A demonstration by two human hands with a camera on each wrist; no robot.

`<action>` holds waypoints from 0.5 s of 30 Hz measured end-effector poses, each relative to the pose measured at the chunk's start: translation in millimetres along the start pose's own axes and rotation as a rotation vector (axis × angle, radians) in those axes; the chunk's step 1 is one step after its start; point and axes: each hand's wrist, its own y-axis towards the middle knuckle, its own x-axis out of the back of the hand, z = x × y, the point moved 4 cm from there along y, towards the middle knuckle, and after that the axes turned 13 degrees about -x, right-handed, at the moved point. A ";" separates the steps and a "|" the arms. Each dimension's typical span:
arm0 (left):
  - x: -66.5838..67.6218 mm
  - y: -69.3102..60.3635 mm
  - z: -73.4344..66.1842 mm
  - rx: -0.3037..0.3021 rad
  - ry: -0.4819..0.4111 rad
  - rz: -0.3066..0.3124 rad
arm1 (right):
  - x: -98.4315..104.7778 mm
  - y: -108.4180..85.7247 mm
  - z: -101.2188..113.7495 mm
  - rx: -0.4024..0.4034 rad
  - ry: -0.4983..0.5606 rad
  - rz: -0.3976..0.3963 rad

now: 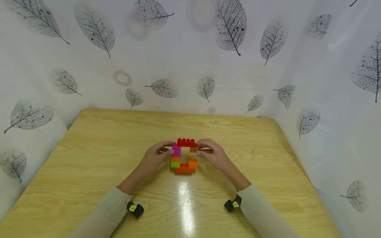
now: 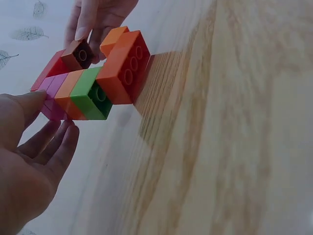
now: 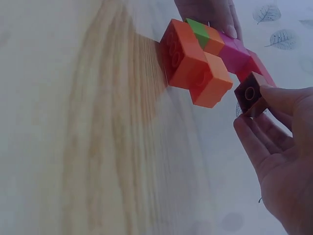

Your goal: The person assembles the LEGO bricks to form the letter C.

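Note:
A frame of plastic building bricks stands near the middle of the table. Its base is a long red-orange brick [image 1: 183, 169], with a small orange brick [image 1: 192, 163] on the right end. Up the left side go a green brick [image 2: 91, 93], an orange brick [image 2: 68, 95] and magenta bricks [image 1: 177, 151]. A long red brick [image 1: 186, 142] spans the top, and a brown brick [image 3: 251, 94] hangs under its right end. A gap separates brown from small orange. My left hand [image 1: 153, 157] pinches the magenta bricks; my right hand [image 1: 217, 157] pinches the brown brick between thumb and fingers.
The wooden table [image 1: 104, 142] reaches back to a white curtain [image 1: 184, 62] printed with grey leaves, which also runs along both sides. Black wrist cameras sit at the left cuff [image 1: 135, 209] and the right cuff [image 1: 233, 203].

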 end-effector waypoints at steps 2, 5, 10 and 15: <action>-0.6 3.7 3.2 0.018 -0.008 -0.005 | 0.3 3.8 -1.6 -0.019 -0.004 -0.003; -1.8 8.5 8.9 0.051 -0.017 -0.014 | 0.9 9.2 -4.5 -0.057 -0.021 -0.009; -6.3 15.2 19.5 0.087 -0.013 -0.009 | 2.3 15.0 -10.9 -0.111 -0.047 -0.011; -12.7 21.4 27.0 0.123 -0.015 -0.007 | 4.7 16.5 -17.3 -0.170 -0.078 -0.025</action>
